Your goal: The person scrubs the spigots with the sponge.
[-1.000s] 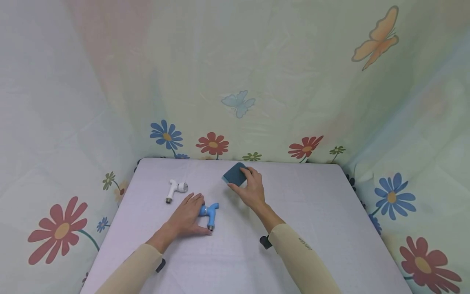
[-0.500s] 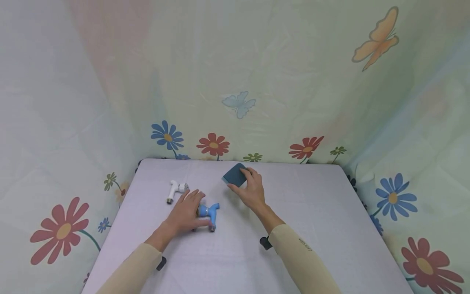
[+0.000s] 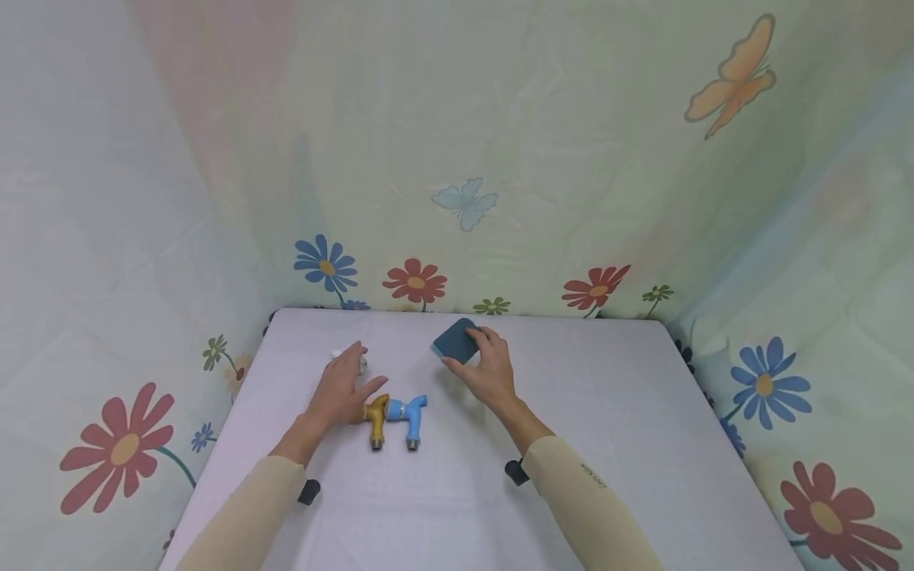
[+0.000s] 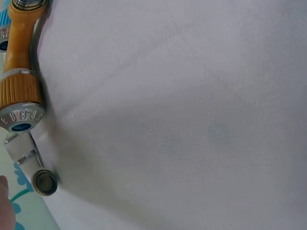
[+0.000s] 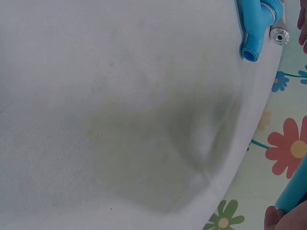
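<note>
My left hand (image 3: 337, 392) reaches over a white tap (image 3: 362, 365), thumb spread away from the fingers, and hides most of it. In the left wrist view this white tap (image 4: 26, 153) lies on the cloth past the brown one. A brown tap (image 3: 377, 424) and a blue tap (image 3: 412, 420) lie side by side, the brown one partly behind the left hand. With thumb and fingers, my right hand (image 3: 491, 369) pinches a dark teal rectangular block (image 3: 454, 341) by its edges, tilted above the table. Its lighter blue side shows in the right wrist view.
A pale cloth covers the table (image 3: 585, 396), whose far edge meets a hanging curtain (image 3: 543, 159) printed with flowers and butterflies. The curtain also rises along both sides. Each wrist wears a small dark camera.
My left hand has left the brown and blue taps and moved up and left over the white tap, uncovering the brown one. The right hand holds the block in the same place.
</note>
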The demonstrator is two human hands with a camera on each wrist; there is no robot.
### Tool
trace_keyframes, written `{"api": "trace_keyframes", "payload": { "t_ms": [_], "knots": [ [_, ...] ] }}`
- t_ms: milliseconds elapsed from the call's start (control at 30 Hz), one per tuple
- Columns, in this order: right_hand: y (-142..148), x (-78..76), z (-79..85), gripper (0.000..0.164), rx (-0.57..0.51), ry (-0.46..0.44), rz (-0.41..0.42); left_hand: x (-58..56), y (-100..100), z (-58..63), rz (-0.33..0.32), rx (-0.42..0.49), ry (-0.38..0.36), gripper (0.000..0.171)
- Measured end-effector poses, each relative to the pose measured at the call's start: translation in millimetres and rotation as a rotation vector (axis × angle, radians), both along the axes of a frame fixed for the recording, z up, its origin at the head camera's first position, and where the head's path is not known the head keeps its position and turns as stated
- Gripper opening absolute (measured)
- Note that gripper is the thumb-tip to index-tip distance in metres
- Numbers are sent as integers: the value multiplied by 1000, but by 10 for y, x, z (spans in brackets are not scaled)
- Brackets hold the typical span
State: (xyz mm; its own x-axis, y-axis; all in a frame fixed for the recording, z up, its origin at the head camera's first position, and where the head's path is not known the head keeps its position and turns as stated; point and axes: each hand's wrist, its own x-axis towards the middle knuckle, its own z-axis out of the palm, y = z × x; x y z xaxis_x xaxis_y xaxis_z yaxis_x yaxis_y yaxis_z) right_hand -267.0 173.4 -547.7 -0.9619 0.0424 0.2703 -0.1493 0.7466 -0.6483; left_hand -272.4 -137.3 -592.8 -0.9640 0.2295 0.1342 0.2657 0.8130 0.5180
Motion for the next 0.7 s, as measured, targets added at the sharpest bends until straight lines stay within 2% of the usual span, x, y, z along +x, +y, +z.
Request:
{"api": "trace_keyframes", "payload": {
  "t_ms": [133, 300, 500, 700],
  "knots": [
    [-1, 10, 8, 80, -2, -5, -6, -32, -80, -10, 70, 34, -18, 90],
    [6, 3, 5, 80, 18, 3, -10, -42, -242, -70, 127, 24, -70, 91],
    [9, -8, -3, 80, 17, 5, -6, -63, -404, -168, 106, 30, -145, 94],
    [-3, -4, -1, 80, 21, -8, -7, -93, -523, -171, 53, 15, -179, 92]
  ]
}}
